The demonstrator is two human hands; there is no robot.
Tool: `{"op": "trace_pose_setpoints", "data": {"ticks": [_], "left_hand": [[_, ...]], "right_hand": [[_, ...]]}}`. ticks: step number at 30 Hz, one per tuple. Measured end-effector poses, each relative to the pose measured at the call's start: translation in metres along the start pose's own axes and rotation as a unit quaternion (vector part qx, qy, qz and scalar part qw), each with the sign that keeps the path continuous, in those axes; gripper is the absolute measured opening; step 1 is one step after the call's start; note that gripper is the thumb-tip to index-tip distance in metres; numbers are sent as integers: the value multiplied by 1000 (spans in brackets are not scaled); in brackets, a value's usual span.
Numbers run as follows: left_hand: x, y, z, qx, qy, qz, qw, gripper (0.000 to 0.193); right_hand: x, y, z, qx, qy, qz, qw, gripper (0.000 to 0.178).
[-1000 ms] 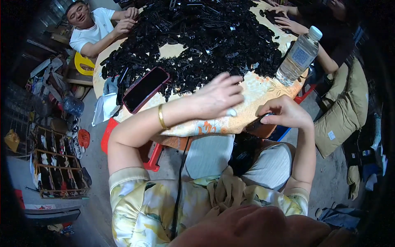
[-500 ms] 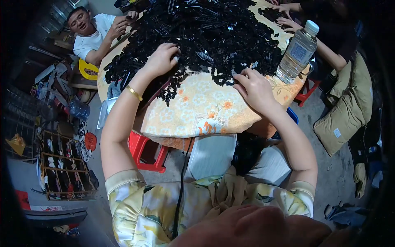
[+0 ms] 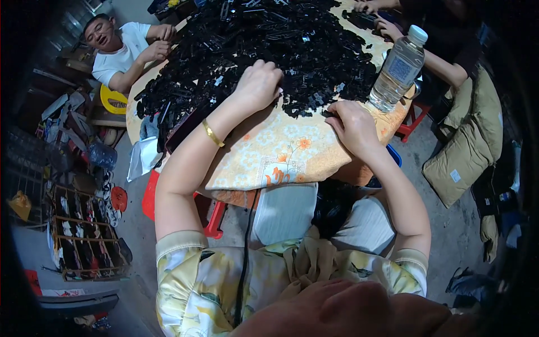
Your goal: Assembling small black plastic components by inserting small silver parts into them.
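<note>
A wide heap of small black plastic parts (image 3: 236, 48) covers the far side of a table with a flowered, orange-and-cream tablecloth (image 3: 252, 151). My left hand (image 3: 259, 85), with a gold bracelet (image 3: 213, 133) on its wrist, is curled at the near edge of the heap. Its fingers bend down out of sight, and a tiny pale spot shows by the fingertips. At the heap's right near edge rests my right hand (image 3: 355, 126), fingers bent in toward the thumb. What either hand pinches is too hidden to name. A dark flat object (image 3: 188, 124) lies partly under my left forearm.
A clear bottle (image 3: 397, 73) with a white cap stands beside my right hand. One person (image 3: 120, 53) sits at the far left; another person's hands (image 3: 388, 27) work at the far right. Red stools (image 3: 412, 121), khaki padded bundles (image 3: 469, 154) and a shoe rack (image 3: 87, 236) surround the table.
My left hand has moved right, along the near edge of the heap. My right hand has drawn slightly nearer to me. The person at the left has lowered their hands.
</note>
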State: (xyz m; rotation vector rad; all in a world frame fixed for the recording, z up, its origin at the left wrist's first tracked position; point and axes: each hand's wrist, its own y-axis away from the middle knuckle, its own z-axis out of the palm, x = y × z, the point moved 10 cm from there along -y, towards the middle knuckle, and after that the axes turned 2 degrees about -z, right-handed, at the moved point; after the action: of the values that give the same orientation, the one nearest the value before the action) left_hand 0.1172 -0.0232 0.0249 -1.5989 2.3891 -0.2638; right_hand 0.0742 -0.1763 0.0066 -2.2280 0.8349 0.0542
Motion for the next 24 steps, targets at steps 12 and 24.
{"op": "trace_pose_setpoints", "data": {"ticks": [12,24], "left_hand": [[-48,23,-37,216,200,-177,939,27],[-42,15,38,34,680,-230,695,25]], "right_hand": [[10,1,-4,21,-56,25,998,9],[0,-4,-16,67,-161,61,983,9]]}}
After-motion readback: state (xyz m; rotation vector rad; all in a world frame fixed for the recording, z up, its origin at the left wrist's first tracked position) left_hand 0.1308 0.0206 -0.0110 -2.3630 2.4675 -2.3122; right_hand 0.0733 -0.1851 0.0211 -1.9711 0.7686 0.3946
